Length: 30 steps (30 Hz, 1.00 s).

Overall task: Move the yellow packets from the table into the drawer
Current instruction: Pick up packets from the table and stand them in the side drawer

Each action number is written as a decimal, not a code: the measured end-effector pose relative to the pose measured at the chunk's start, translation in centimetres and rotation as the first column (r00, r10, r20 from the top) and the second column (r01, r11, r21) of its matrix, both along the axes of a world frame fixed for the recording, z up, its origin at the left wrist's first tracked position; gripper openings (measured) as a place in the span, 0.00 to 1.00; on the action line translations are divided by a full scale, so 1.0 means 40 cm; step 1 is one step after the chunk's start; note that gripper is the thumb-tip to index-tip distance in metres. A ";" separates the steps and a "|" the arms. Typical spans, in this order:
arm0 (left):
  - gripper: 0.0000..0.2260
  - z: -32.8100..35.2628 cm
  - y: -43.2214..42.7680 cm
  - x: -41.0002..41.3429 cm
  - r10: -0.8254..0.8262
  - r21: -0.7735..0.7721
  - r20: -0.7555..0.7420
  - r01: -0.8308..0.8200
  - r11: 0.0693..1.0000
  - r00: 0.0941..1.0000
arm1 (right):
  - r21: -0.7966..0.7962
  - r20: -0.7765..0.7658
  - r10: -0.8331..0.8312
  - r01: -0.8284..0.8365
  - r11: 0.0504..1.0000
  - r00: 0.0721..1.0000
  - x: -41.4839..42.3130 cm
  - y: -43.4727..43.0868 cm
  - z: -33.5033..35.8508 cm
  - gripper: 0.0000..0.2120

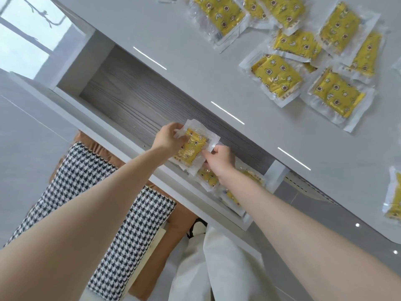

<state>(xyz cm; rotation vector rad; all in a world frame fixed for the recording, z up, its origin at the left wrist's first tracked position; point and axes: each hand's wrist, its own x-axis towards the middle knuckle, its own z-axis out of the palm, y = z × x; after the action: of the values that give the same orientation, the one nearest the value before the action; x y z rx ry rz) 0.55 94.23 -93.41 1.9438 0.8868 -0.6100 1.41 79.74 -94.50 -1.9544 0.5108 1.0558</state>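
Observation:
A yellow packet point(193, 147) in clear wrap is held over the open drawer point(130, 98), near its right end. My left hand point(169, 139) grips the packet's left edge and my right hand point(219, 159) pinches its right corner. Under my right hand, more yellow packets point(208, 177) lie in the drawer's right end, partly hidden by my arm. Several yellow packets point(275, 76) lie spread on the white table point(303, 148) at the upper right. Another packet point(393, 200) sits at the table's right edge.
The drawer has a grey wood-grain bottom and white walls, its left part bare. A black-and-white houndstooth cushion point(104, 203) on a brown seat stands below the drawer front. White fabric point(217, 268) hangs at the bottom middle. A window point(26, 35) shows at the upper left.

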 end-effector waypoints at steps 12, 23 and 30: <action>0.26 -0.074 0.032 -0.044 -0.238 0.208 -0.102 0.255 0.944 0.966 | -0.278 0.384 0.594 -0.525 0.805 0.707 0.020 -0.031 0.003 0.14; 0.24 -0.071 0.015 -0.053 -0.326 0.188 -0.209 0.365 0.912 0.922 | -0.287 0.224 0.799 -0.745 0.602 0.559 0.022 -0.007 -0.035 0.22; 0.24 0.023 -0.003 -0.049 -0.238 0.182 -0.128 0.258 0.949 0.963 | -0.272 0.254 0.778 -0.730 0.627 0.574 0.021 -0.023 0.043 0.21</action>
<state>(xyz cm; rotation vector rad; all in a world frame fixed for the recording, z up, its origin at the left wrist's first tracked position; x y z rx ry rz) -1.42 94.09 -92.48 2.2413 0.7965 -0.8031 2.26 78.82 -92.78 -2.4933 -0.5589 1.1308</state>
